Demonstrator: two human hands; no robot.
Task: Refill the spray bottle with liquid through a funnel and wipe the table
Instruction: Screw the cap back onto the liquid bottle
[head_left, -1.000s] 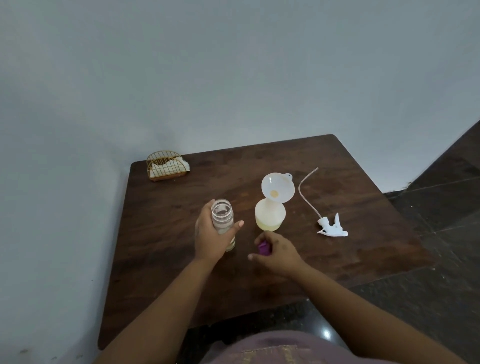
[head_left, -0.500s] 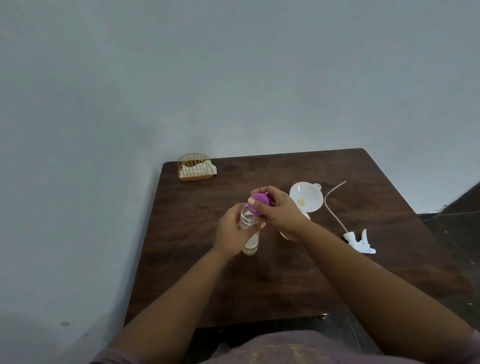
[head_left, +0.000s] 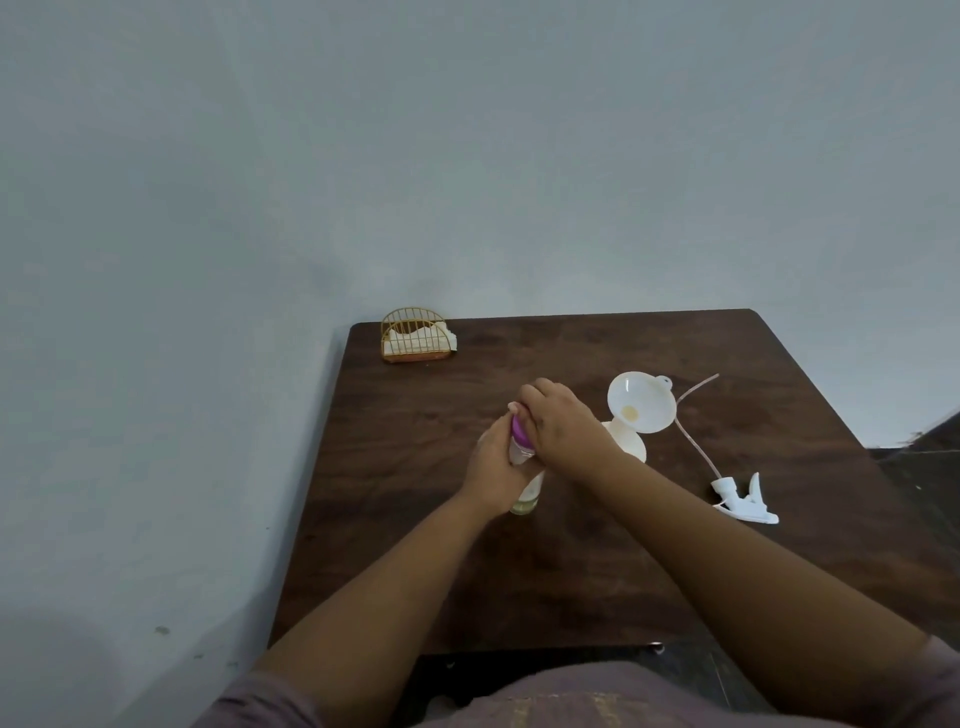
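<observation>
A clear bottle (head_left: 524, 496) with a little pale liquid at the bottom stands on the dark wooden table (head_left: 571, 582); my left hand (head_left: 496, 470) is wrapped around its body. My right hand (head_left: 563, 423) grips a purple cap (head_left: 518, 429) pressed on the bottle's mouth. To the right stands the pale yellow spray bottle (head_left: 631, 444) with a white funnel (head_left: 641, 400) in its neck. The white spray head (head_left: 745, 499) with its long tube lies on the table further right.
A gold wire napkin holder (head_left: 418, 335) with white napkins sits at the table's far left corner. A pale wall runs behind and along the left edge. Dark floor shows at the right.
My right hand picked the purple cap up from the table and brought it onto the mouth of the clear bottle. My left hand kept holding the bottle. The view shifted left.
</observation>
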